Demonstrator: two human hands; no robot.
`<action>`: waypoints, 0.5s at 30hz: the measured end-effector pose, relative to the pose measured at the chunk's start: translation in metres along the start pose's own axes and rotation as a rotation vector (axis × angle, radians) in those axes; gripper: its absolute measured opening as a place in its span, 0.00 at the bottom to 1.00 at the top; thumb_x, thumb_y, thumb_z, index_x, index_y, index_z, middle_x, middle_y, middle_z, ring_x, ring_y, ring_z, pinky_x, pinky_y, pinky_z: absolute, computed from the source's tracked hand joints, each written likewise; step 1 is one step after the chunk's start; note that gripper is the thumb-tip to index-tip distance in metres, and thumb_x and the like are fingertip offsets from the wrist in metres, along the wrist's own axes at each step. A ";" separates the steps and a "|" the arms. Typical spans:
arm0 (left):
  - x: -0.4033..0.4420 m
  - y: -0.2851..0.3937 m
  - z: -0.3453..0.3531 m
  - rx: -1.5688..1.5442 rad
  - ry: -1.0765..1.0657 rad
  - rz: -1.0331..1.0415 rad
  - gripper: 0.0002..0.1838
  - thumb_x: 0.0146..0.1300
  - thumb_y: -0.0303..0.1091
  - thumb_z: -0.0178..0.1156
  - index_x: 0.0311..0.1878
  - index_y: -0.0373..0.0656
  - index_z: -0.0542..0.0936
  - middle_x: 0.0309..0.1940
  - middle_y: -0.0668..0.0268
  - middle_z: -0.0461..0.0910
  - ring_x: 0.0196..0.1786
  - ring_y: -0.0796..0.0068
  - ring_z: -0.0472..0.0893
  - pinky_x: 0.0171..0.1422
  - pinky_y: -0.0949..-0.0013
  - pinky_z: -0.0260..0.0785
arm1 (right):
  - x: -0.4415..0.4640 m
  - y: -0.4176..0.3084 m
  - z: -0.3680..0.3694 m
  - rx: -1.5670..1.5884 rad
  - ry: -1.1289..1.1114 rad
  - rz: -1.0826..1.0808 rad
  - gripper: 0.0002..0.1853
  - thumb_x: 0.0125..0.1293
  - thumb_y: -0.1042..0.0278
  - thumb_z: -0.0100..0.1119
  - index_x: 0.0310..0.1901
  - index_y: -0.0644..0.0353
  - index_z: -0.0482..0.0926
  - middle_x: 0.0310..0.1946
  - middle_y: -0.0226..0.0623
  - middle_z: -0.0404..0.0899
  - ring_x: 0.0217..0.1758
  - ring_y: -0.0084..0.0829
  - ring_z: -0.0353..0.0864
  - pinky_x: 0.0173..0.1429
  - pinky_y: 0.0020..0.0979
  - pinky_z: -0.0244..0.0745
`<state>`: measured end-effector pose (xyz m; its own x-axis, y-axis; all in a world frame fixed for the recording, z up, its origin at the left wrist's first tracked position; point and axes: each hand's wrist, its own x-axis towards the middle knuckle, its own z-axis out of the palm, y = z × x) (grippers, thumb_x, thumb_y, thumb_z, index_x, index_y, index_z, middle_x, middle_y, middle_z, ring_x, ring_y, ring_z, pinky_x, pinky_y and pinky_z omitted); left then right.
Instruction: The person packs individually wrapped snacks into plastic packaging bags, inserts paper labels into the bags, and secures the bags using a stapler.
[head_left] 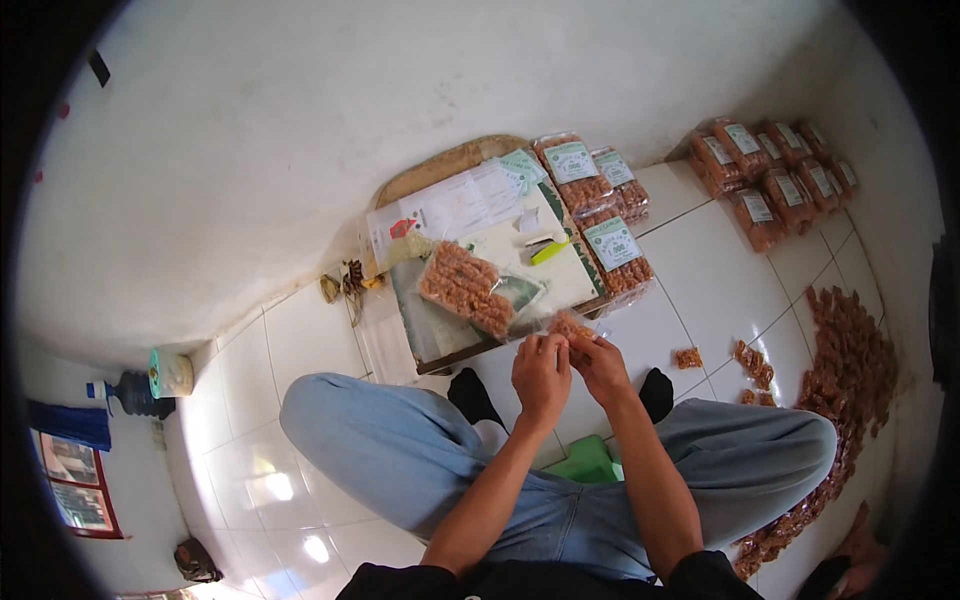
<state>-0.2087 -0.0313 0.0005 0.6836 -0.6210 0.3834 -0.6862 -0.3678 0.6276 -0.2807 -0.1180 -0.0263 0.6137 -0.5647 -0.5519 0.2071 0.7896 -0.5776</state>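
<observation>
From the head-worn camera, we look down past our bent knees at a low table (578,280), tilted in view, its near edge facing us. Our left hand (542,375) and right hand (597,365) meet just off this edge, toward the table's right corner. Their fingers are drawn narrow, thumbs and fingertips pinching a small clear-wrapped packet (570,325) of brown pieces between them. It lies directly beyond the fingertips, on the table's side of both hands; neither hand is clearly nearer. Its long axis we cannot tell, as the fingers cover its near end.

On the table's near left part lies a larger bag (460,285) of brown pieces, its long axis slanting down toward the packet, its lower end well short of our fingers. Further back on the table are a yellow-green tool (550,252) and printed labels (520,170). Labelled packs (615,245) stand along the table's right edge, bounding that side. Right of the table, white floor tile shows between our hands and a loose packet (688,357), with a large heap (855,350) of wrapped packets well beyond.
</observation>
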 end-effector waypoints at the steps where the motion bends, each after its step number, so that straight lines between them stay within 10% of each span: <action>1: 0.000 0.000 -0.001 -0.011 0.013 -0.001 0.06 0.58 0.29 0.65 0.37 0.47 0.79 0.32 0.65 0.74 0.38 0.61 0.77 0.41 0.59 0.70 | 0.005 0.006 0.000 -0.022 0.038 -0.033 0.16 0.63 0.75 0.60 0.52 0.67 0.76 0.44 0.39 0.81 0.42 0.27 0.82 0.44 0.29 0.78; 8: 0.001 -0.001 -0.002 -0.086 0.060 0.030 0.05 0.58 0.30 0.65 0.37 0.47 0.81 0.31 0.67 0.76 0.36 0.65 0.79 0.40 0.62 0.70 | 0.062 0.058 -0.024 -0.565 -0.127 -0.582 0.23 0.66 0.79 0.57 0.63 0.68 0.70 0.52 0.39 0.80 0.50 0.29 0.81 0.53 0.28 0.77; 15: 0.001 0.000 -0.004 -0.065 0.027 0.007 0.04 0.58 0.29 0.65 0.36 0.47 0.80 0.32 0.68 0.77 0.36 0.62 0.78 0.42 0.61 0.71 | 0.042 0.021 0.001 -1.286 -0.182 -0.697 0.28 0.63 0.77 0.54 0.67 0.65 0.68 0.55 0.48 0.79 0.49 0.35 0.83 0.50 0.31 0.78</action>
<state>-0.2077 -0.0294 0.0034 0.6858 -0.6040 0.4060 -0.6741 -0.3169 0.6672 -0.2498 -0.1244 -0.0607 0.7815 -0.6187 0.0807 -0.2505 -0.4295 -0.8676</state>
